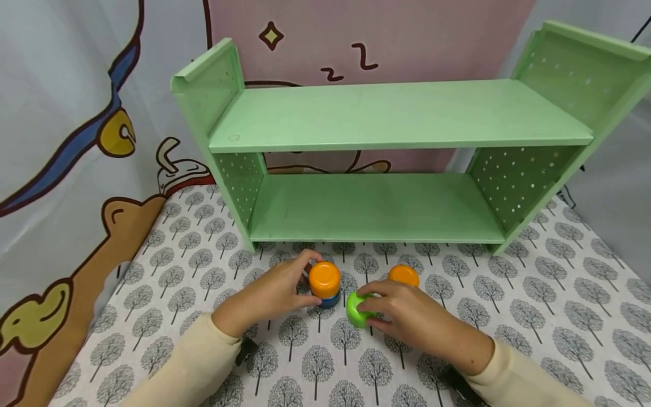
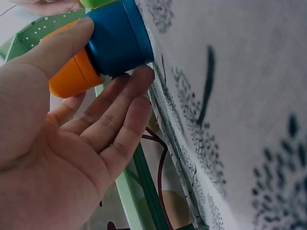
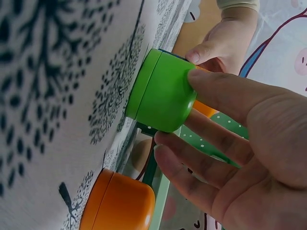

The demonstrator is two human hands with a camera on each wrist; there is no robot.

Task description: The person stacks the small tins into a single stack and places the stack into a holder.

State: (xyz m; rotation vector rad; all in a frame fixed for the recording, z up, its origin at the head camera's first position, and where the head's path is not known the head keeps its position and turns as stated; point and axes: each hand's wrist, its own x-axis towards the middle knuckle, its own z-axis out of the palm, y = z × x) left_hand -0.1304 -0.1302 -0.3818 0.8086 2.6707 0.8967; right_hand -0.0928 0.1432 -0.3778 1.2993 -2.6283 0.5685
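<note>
An orange cup-like piece [image 1: 324, 278] sits on top of a blue cup-like piece [image 1: 330, 300], making a small stack on the cloth. My left hand [image 1: 278, 289] is curled around the stack from the left; in the left wrist view its thumb lies on the blue piece [image 2: 120, 38] and its fingertips are at that piece's other side. Just to the right, my right hand [image 1: 407, 311] pinches a green cup-like piece [image 1: 358, 311] between thumb and fingertips. The right wrist view shows the green piece [image 3: 163, 91] with its wide end down at the cloth.
A second orange piece [image 1: 404, 275] stands on the tree-print cloth [image 1: 285, 390] beyond my right hand. Behind everything rises a light green two-level shelf [image 1: 396, 116]. Printed curtains [image 1: 66, 68] hang at the left and back.
</note>
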